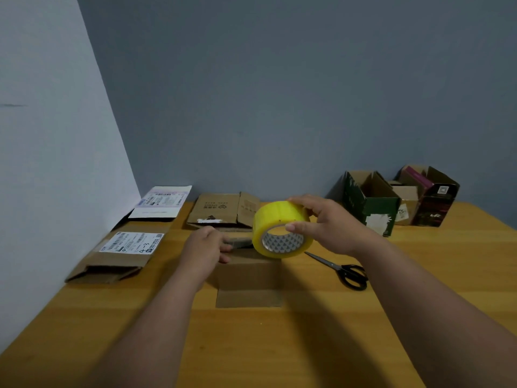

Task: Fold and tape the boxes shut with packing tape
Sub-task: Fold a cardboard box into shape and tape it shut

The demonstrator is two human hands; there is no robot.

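Observation:
A small brown cardboard box (249,278) stands in the middle of the wooden table (279,345), its near flap hanging down toward me. My right hand (327,222) grips a yellow roll of packing tape (281,229) just above the box's far right top edge. A strip of tape stretches left from the roll to my left hand (208,243), whose fingers pinch the strip's end over the box top. The box's top is mostly hidden behind the hands and roll.
Black scissors (345,271) lie right of the box. Flattened boxes lie at the left (120,256), far left (162,203) and behind the box (223,210). A green box (369,203), a dark box (430,197) and a small brown one between them stand far right.

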